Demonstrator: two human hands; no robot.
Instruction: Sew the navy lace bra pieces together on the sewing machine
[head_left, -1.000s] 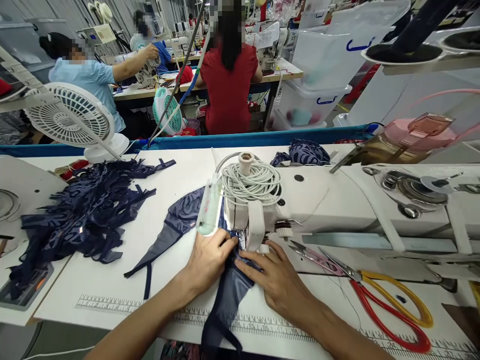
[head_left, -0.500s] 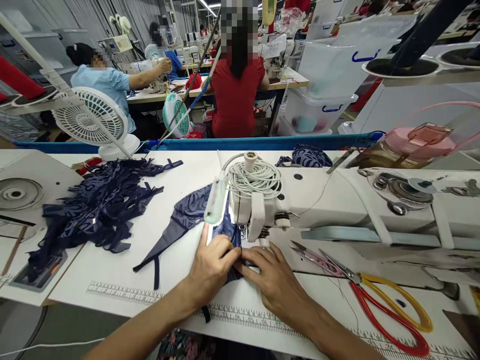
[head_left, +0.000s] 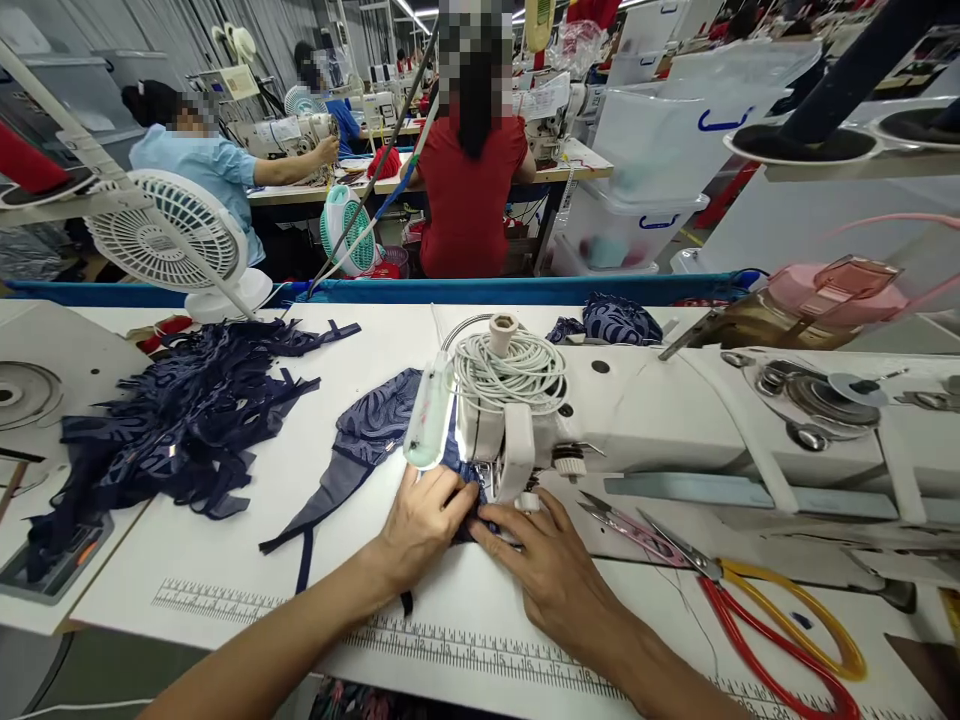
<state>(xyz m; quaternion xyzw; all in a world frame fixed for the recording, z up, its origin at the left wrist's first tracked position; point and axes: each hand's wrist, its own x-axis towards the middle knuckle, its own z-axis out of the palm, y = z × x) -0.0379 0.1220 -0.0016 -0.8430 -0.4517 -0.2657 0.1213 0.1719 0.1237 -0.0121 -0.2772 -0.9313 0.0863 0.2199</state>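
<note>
A white sewing machine stands across the table, its needle area just beyond my fingers. A navy patterned fabric piece runs from the left under the machine's foot. My left hand lies on the fabric with its fingers curled and pressed on the cloth at the foot. My right hand rests flat beside it, fingertips on the same fabric edge. Most of the cloth under my hands is hidden.
A heap of navy fabric pieces lies at the left. Scissors with red and yellow handles and small snips lie at the right. A white fan stands at the back left. Other people sew at tables behind.
The fabric has fed away under the foot: the length hanging over the table's front edge a second ago is gone. Both hands stay at the foot.
</note>
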